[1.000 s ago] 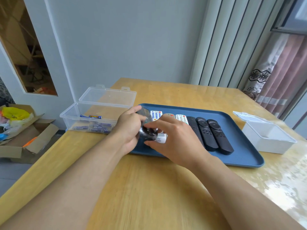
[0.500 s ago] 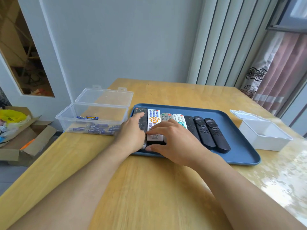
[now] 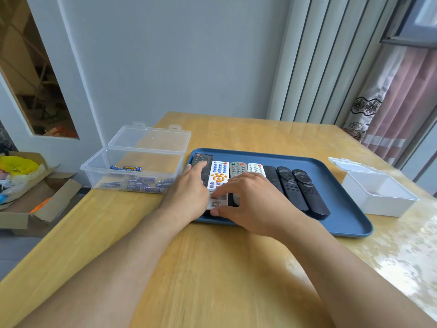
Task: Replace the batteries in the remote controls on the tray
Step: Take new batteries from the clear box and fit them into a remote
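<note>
A blue tray point(image 3: 343, 223) on the wooden table holds a row of several remotes. My left hand point(image 3: 186, 195) lies flat on the black remote point(image 3: 201, 159) at the row's left end, index finger stretched along it. My right hand point(image 3: 250, 200) pinches the near end of the white remote with orange buttons point(image 3: 218, 171), thumb under its end and fingers on top. The remote still lies flat on the tray. A grey remote point(image 3: 237, 168), a small white one point(image 3: 255, 167) and three black ones point(image 3: 293, 185) lie to the right, partly hidden by my right hand.
A clear plastic box point(image 3: 132, 157) with its lid open stands left of the tray and holds several blue batteries point(image 3: 142, 183). A white box point(image 3: 378, 200), lid open, stands right of the tray. A cardboard box point(image 3: 35, 197) sits on the floor at the left.
Both hands held a dark remote above the tray, then laid it down at the row's left end. My right hand has shifted onto the near end of the white remote.
</note>
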`<state>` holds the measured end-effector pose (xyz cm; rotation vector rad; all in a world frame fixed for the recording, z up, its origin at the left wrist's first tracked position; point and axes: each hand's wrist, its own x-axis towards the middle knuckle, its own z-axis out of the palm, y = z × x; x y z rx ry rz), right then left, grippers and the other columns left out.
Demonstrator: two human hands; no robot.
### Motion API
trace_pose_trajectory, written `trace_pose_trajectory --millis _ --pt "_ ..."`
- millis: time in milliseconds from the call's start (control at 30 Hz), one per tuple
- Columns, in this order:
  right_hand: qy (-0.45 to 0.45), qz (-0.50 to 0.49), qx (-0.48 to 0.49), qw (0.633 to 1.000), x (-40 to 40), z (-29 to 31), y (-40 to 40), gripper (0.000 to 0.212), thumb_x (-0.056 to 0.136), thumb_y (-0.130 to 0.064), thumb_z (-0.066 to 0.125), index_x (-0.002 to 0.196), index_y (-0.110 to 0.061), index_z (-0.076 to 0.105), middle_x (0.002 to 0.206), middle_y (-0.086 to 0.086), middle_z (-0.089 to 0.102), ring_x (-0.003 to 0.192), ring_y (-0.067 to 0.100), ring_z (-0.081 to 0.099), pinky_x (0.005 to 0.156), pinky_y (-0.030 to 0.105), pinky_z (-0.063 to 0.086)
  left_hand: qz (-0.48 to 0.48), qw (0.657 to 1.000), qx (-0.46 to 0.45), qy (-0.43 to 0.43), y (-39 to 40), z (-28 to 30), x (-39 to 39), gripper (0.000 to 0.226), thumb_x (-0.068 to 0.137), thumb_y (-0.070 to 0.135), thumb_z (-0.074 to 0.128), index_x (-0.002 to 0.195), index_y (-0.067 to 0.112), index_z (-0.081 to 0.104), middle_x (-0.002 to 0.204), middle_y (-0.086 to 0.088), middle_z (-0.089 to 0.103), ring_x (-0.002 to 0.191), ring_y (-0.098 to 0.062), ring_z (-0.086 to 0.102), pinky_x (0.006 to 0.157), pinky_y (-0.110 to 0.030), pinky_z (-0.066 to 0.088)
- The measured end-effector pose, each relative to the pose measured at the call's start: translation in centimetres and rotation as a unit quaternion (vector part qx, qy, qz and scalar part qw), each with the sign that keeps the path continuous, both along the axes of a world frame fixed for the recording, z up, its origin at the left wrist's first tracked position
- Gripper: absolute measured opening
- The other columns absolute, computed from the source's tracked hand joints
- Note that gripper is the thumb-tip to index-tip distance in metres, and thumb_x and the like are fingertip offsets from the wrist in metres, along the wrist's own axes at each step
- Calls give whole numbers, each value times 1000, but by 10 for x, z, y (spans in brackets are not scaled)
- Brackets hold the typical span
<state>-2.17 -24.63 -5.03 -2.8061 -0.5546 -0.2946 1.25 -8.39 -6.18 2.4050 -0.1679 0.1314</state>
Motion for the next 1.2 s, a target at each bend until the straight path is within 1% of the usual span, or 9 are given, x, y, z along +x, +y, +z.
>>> trace_pose_trajectory --millis 133,333,433,600,733,800,867,1033,1200 --pt "-5 3 0 1000 -3 4 1 47 81 -67 65 120 -40 67 122 -16 66 119 12 49 106 29 34 -3 999 33 -12 1 -2 -1 74 93 -2 41 158 29 25 162 -5 35 142 -24 41 110 -47 41" --pt "-7 7 -36 999 -19 8 15 48 95 -60 50 136 -37 58 141 -13 55 121 15 41 104 31 32 15 997 -58 -39 -1 5 -1 74 86 -12 34 148 27 45 145 -1 57 127 -22 55 99 -39 49" --pt "-19 -6 -80 997 -25 5 25 39 98 -53 45 124 -32 64 132 -9 61 113 20 46 100 36 37 34 995 -87 -27 -1 7 2 70 88 -12 33 145 24 49 140 -1 61 118 -17 56 83 -23 42" --pt "-1 -33 -22 999 -35 11 34 29 93 -54 56 101 -31 71 106 -7 63 101 19 56 74 33 39 46 993 -109 -15 1 8 5 62 92 -5 34 145 25 49 134 -1 65 113 -19 57 86 -24 40" --pt "3 -117 -2 993 -37 12 43 50 83 -72 58 99 -25 60 99 -7 53 82 20 56 63 34 38 49 991 -126 -9 0 7 8 57 95 -1 36 143 26 50 130 3 67 102 -18 57 82 -24 38" --pt "-11 -150 -42 988 -37 12 45 57 81 -79 50 89 -23 49 86 -6 50 71 22 49 61 35 31 51 991 -127 -10 0 6 10 53 97 3 37 142 27 51 129 4 68 96 -19 56 79 -25 38" --pt "-8 -169 -55 984 -38 12 46 60 82 -82 45 85 -23 41 77 -5 47 68 24 45 62 36 28 48 991 -123 -6 0 4 11 50 99 7 39 143 27 50 130 5 67 105 -20 59 83 -27 40" --pt "-15 -177 -51 983 -38 8 49 49 89 -71 44 90 -22 40 77 -3 47 70 27 45 65 36 29 45 992 -113 17 0 4 11 43 104 21 39 144 31 48 133 4 65 122 -23 57 103 -38 44" --pt "-4 -196 40 980 -35 16 45 44 84 -67 45 84 -23 45 75 -4 58 72 27 56 64 36 37 40 987 -156 18 -1 8 9 46 103 58 29 124 31 60 118 2 70 114 -21 59 90 -36 41"
